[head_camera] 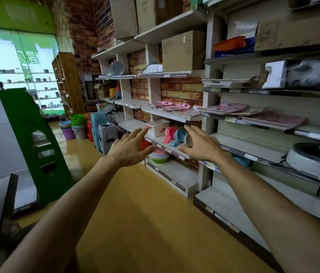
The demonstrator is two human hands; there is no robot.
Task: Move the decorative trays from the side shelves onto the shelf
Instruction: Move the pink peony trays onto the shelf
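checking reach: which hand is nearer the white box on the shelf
Left. The left hand has its fingers just beside the white box; the right hand hovers farther right, by the scoops.

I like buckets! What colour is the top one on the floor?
Bright green bucket, head view.

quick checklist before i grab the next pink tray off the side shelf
1. Both hands free: left hand and right hand hold nothing, fingers spread. Ok.
2. Trays left to move: pink trays lie on the side shelf, above the hands. Ok.
3. Hands at the trays: not yet touching, lower in view. Not ok.
4. Room on the target shelf: a pink tray and a darker tray already lie there; free space cannot tell.
5. Path: white box and coloured scoops sit on the shelf below the trays, near the fingers. Ok if the hands rise clear.
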